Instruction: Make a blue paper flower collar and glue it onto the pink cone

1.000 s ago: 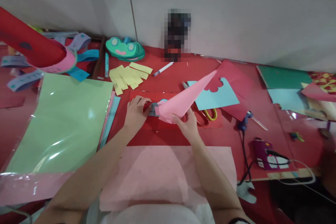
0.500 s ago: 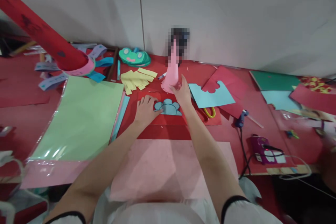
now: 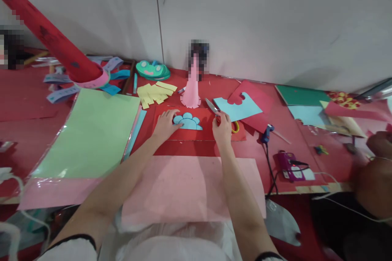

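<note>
A blue scalloped paper shape [image 3: 187,121] with dark outlines lies on a red sheet [image 3: 202,135]. At its left end my left hand [image 3: 165,124] rests with fingers apart, the thumb touching the shape's edge. To the right, my right hand [image 3: 223,125] is closed around the scissors [image 3: 212,105], whose blades point up and left. Beyond the blue shape stands a pink paper cone [image 3: 192,91] with a fringed base. A light blue sheet [image 3: 240,108] with a scalloped cutout lies just beyond my right hand.
Yellow strips [image 3: 154,94] and green frog cutouts [image 3: 152,70] lie at the back left. A green sheet [image 3: 88,134] is at left, a red tube [image 3: 52,34] above it. A glue gun [image 3: 267,133] and purple power box [image 3: 289,165] sit right. Another person's arm [image 3: 375,179] is far right.
My right hand has left the pink cone, moved nearer to me and taken hold of the scissors. My left hand remains beside the blue shape. The camera view has shifted slightly.
</note>
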`<state>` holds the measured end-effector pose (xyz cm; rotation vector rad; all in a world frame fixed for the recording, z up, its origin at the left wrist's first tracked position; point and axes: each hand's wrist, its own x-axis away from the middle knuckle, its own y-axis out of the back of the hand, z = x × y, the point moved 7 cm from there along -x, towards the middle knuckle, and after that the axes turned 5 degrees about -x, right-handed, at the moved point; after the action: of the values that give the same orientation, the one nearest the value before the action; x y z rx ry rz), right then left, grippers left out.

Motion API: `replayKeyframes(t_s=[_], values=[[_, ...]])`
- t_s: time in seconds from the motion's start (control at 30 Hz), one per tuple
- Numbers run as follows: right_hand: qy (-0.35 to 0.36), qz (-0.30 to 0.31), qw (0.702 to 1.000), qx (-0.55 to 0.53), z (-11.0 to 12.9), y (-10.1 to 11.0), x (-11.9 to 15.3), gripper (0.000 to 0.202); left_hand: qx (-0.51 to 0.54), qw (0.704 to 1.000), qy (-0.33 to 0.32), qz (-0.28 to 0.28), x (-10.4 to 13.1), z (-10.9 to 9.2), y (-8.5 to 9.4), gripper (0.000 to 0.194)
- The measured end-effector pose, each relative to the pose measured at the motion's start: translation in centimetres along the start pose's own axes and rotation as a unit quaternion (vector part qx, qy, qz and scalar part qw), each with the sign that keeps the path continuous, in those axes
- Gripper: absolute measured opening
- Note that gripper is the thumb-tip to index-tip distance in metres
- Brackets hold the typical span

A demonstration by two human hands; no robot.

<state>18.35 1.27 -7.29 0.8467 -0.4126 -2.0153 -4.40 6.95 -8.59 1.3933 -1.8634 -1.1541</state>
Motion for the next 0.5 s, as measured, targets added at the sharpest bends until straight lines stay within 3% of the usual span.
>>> replayKeyframes(t_s=[0.17, 0.27, 0.33, 0.4, 0.5], values=[[-0.037, -0.027, 0.997, 0.062, -1.1, 1.1, -0.8, 0.024, 0.002, 0.999, -0.039, -0.033, 0.2, 0.0, 0.2, 0.027], [-0.041, -0.020, 0.997, 0.058, -1.5, 1.0, -0.6, 0.022, 0.037, 0.996, -0.060, -0.058, 0.3, 0.0, 0.6, 0.021], [-0.036, -0.009, 0.999, 0.033, -1.1, 0.7, -0.5, 0.022, 0.042, 0.996, -0.069, -0.047, 0.4, -0.1, 0.6, 0.019], [-0.019, 0.026, 0.999, -0.005, 0.0, -0.4, -0.5, 0.023, 0.023, 0.997, -0.078, -0.012, 0.4, -0.4, 0.2, 0.018], [0.040, 0.126, 0.990, -0.051, 3.4, -3.4, -0.9, 0.026, -0.013, 0.997, -0.075, 0.021, 0.3, -0.7, -0.2, 0.016]])
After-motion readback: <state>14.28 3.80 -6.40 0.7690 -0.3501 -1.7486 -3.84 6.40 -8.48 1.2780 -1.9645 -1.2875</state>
